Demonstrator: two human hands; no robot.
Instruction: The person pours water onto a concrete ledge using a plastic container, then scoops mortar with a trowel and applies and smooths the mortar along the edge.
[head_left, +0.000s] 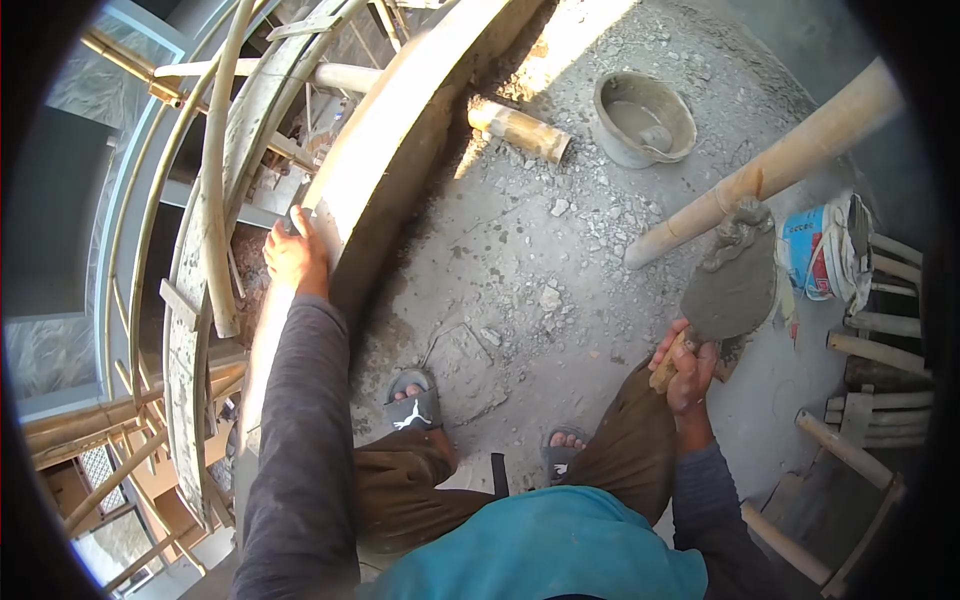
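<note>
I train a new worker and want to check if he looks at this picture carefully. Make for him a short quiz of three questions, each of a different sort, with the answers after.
1. True or false: the left hand touches the wall.
2. Fill in the blank: the right hand holds a ____ loaded with mortar.
3. Which is nearer to the right hand, the tub or the bucket?

Key: 1. True. 2. trowel. 3. The bucket.
</note>
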